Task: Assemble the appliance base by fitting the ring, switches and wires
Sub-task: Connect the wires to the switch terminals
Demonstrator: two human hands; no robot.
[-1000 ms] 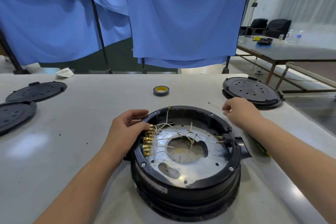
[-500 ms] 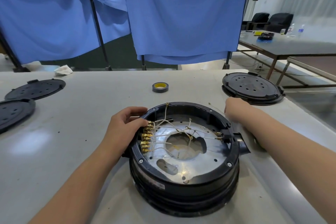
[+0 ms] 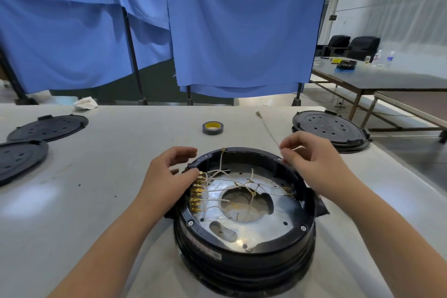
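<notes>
Wiring is the step in hand. The appliance base [image 3: 244,220] sits on the counter [image 3: 96,201] at lower centre. The right hand [image 3: 312,162] pinches a loose wire [image 3: 267,128] above its rim; the left hand [image 3: 169,176], fingers loosely curled, steadies the brass terminals [image 3: 197,195]. Next, I judge, the wire's end needs guiding onto a free terminal.

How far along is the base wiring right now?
Looks done: a row of brass terminals with white wires sits inside the black base. In hand: the right hand pinches a loose wire; the left hand rests on the rim. Left: that wire and several loose ends over the metal plate.
</notes>
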